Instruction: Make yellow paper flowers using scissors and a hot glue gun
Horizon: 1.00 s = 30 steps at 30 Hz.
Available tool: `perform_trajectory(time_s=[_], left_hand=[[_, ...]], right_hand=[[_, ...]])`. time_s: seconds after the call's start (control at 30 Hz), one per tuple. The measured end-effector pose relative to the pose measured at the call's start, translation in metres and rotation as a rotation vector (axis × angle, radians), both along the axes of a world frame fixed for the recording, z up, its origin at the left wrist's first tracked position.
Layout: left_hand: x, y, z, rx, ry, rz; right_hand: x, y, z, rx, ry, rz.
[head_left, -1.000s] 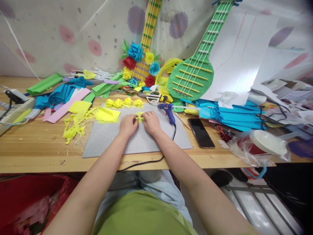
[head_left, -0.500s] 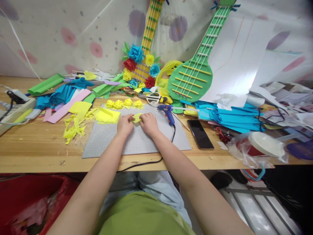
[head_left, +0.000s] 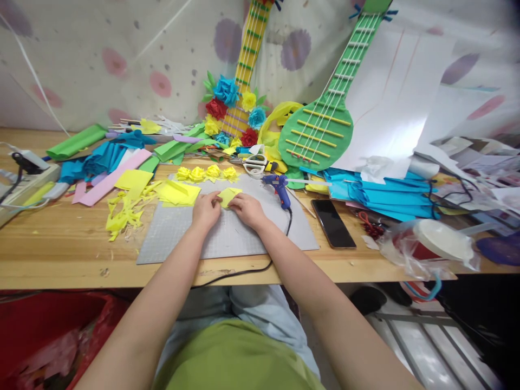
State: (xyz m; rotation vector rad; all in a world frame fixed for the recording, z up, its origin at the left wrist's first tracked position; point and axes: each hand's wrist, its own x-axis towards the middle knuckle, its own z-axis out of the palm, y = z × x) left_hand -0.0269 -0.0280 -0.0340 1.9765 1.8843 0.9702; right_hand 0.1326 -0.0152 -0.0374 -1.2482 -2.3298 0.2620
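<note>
A small piece of yellow crepe paper is held between my two hands just above the grey cutting mat. My left hand pinches its left edge, and the fingers of my right hand are closed on its right side. Left of my hands lies a stack of yellow paper sheets, partly on the mat. Several yellow paper flowers stand in a row behind it. To the right, a blue hot glue gun rests on the mat.
A black phone lies right of the mat, and yellow paper scraps lie to its left. White scissors sit behind. Paper-covered yellow and green instruments lean on the back wall. The glue gun's black cord crosses the front edge.
My right hand has shifted and its fingers have slid along the yellow paper's right side, so more of the paper shows. My left hand stays almost in place.
</note>
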Motion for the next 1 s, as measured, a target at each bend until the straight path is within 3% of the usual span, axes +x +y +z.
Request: perform_trajectory(time_s=[0.2, 0.37, 0.7, 1.0], left_hand=[[-0.006, 0.0, 0.001, -0.004, 0.041, -0.016], [-0.005, 0.001, 0.0, -0.01, 0.165, 0.0], [-0.001, -0.002, 0.004, -0.038, 0.199, 0.055], [-0.002, 0.0, 0.001, -0.056, 0.201, 0.059]], right_hand=[[0.005, 0.002, -0.001, -0.133, 0.165, -0.009], [-0.001, 0.004, 0.001, -0.203, 0.197, -0.117], [-0.012, 0.002, 0.002, -0.174, 0.152, -0.269], [-0.015, -0.001, 0.005, -0.135, 0.055, -0.286]])
